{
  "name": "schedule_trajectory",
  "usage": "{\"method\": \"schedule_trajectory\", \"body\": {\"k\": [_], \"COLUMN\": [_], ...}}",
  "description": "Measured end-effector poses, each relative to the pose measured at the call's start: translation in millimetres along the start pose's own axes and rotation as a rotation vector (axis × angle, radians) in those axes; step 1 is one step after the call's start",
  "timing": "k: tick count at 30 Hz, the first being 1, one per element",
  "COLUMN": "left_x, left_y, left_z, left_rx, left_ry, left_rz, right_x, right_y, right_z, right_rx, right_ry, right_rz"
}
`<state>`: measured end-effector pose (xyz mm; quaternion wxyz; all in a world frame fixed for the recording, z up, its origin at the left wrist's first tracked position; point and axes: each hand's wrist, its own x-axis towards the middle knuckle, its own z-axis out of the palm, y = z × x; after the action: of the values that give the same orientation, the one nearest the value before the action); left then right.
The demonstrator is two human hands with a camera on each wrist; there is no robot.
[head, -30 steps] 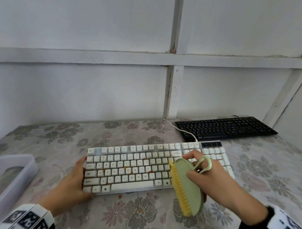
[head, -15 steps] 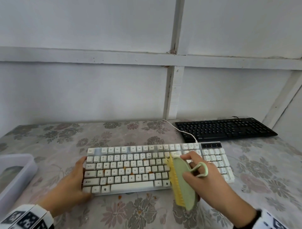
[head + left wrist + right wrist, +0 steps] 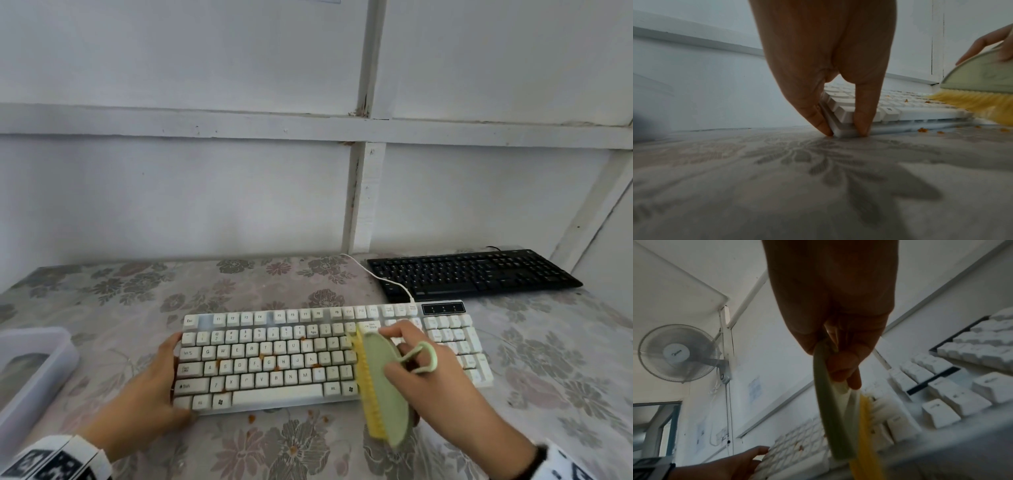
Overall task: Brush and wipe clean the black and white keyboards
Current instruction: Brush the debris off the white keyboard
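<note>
The white keyboard [image 3: 274, 356] lies across the middle of the flowered table, with orange crumbs [image 3: 262, 356] scattered on its letter keys. My left hand [image 3: 161, 387] grips its front left corner between thumb and finger [image 3: 861, 123]. My right hand [image 3: 431, 383] holds a green brush [image 3: 383, 387] with yellow bristles. The brush stands on edge, its bristles facing left against the keys right of the letter block. In the right wrist view the brush [image 3: 830, 418] hangs below my curled fingers. The black keyboard [image 3: 472, 274] lies at the back right, untouched.
A clear plastic container [image 3: 34, 370] stands at the left edge. The white cable [image 3: 376, 277] runs from the white keyboard towards the wall. More crumbs [image 3: 251, 418] lie on the table in front of the keyboard. A wall fan [image 3: 678, 352] hangs high up.
My right hand has shifted the brush slightly left and away across the keys. The left hand has stayed on the keyboard's corner.
</note>
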<state>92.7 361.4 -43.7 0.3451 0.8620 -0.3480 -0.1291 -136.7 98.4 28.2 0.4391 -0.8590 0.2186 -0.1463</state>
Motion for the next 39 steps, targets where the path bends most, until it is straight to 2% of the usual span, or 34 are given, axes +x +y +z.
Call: {"method": "schedule_trajectory", "body": {"k": [2, 7, 9, 12, 21, 27, 29, 34, 39], "left_x": [-0.3, -1.9, -2.6, -4.1, -4.8, -5.7, -5.6, -6.2, -6.2], "left_y": [0.7, 3.4, 5.2, 6.8, 12.2, 14.4, 14.7, 19.0, 17.8], "left_z": [-0.5, -1.1, -1.2, -1.5, -4.7, -4.4, -4.7, -5.0, -3.8], "left_rx": [-0.011, -0.039, -0.048, -0.063, -0.041, -0.04, -0.034, -0.043, -0.066], "left_ry": [-0.007, -0.02, -0.024, -0.03, -0.068, -0.072, -0.076, -0.063, -0.061], "left_rz": [-0.009, -0.02, -0.021, -0.029, -0.065, -0.07, -0.07, -0.062, -0.061], "right_x": [-3.4, 12.7, 22.7, 30.6, 1.0, 20.3, 30.4, 31.3, 5.2], "right_y": [-2.2, -23.2, -29.4, -26.0, -9.7, -33.6, -36.1, -23.4, -12.5], "right_z": [-6.8, -16.7, -10.7, 1.8, 11.3, -6.0, -4.8, 8.2, 14.8], "right_rx": [0.037, 0.098, 0.115, 0.009, -0.01, 0.049, 0.09, -0.005, -0.031], "right_ry": [-0.017, 0.16, 0.141, 0.11, -0.093, 0.099, 0.121, 0.089, -0.049], "right_rz": [0.038, -0.052, -0.073, -0.09, 0.019, -0.036, -0.034, -0.031, 0.031]}}
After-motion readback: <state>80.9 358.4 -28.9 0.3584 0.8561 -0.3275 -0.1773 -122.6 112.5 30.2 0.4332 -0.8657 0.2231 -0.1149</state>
